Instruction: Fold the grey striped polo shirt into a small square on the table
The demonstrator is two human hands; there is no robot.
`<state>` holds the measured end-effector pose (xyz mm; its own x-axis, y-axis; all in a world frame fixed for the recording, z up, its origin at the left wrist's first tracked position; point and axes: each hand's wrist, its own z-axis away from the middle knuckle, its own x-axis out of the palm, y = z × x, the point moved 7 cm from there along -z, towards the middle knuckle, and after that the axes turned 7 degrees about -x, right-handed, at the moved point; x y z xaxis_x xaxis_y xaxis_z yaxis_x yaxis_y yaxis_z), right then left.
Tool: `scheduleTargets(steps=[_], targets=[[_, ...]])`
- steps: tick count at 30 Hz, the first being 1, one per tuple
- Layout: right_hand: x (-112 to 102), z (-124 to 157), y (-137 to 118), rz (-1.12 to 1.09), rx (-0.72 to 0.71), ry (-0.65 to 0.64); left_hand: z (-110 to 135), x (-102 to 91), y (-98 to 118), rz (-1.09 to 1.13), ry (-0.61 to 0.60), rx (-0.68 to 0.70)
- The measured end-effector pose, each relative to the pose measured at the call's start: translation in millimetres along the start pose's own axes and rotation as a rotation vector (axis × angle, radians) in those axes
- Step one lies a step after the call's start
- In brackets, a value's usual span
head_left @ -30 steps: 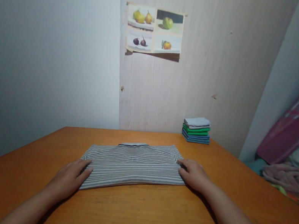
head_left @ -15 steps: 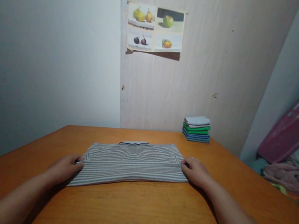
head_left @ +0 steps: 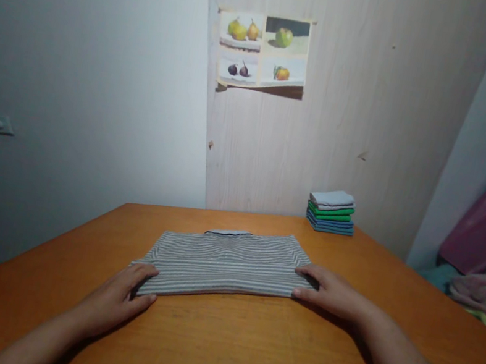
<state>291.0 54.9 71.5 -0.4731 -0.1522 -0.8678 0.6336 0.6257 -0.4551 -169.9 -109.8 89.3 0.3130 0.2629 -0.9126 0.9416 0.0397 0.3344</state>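
A grey-and-white striped shirt (head_left: 228,267) lies folded flat and wide on the table, its collar (head_left: 228,233) at the far edge. At the near left corner, my left hand (head_left: 122,295) rests with thumb and fingers apart, the fingertips on the cloth and the thumb by the near edge. My right hand (head_left: 331,292) lies at the right end of the shirt, its thumb and fingers likewise spread around that corner. Neither hand grips the fabric.
A stack of folded clothes (head_left: 330,211), pale, green and blue, stands at the table's back right. The orange wooden table (head_left: 213,352) reaches the wall, where a fruit poster (head_left: 262,54) hangs. Pink bedding (head_left: 482,293) lies beyond the right edge.
Both hands have let go of the shirt's sides and opened. The left hand has moved toward the near left corner. The view has turned slightly left.
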Motion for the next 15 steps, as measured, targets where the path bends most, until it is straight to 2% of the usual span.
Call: scheduleTargets(steps=[3, 6, 10, 15], targets=[[2.9, 1.4, -1.2, 0.058, -0.011, -0.009, -0.5, 0.2, 0.1, 0.016, -0.012, 0.001], [1.2, -1.6, 2.6, 0.043, -0.02, 0.037, -9.1, -0.6, -3.3, 0.09, -0.024, -0.028], [-3.9, -6.7, 25.6, 0.089, 0.009, 0.169, -24.7, -5.8, -21.0, 0.123, 0.032, -0.112], [6.5, -12.9, 53.9, 0.175, 0.046, 0.147, -36.4, -8.5, -40.1, 0.124, 0.045, -0.208]])
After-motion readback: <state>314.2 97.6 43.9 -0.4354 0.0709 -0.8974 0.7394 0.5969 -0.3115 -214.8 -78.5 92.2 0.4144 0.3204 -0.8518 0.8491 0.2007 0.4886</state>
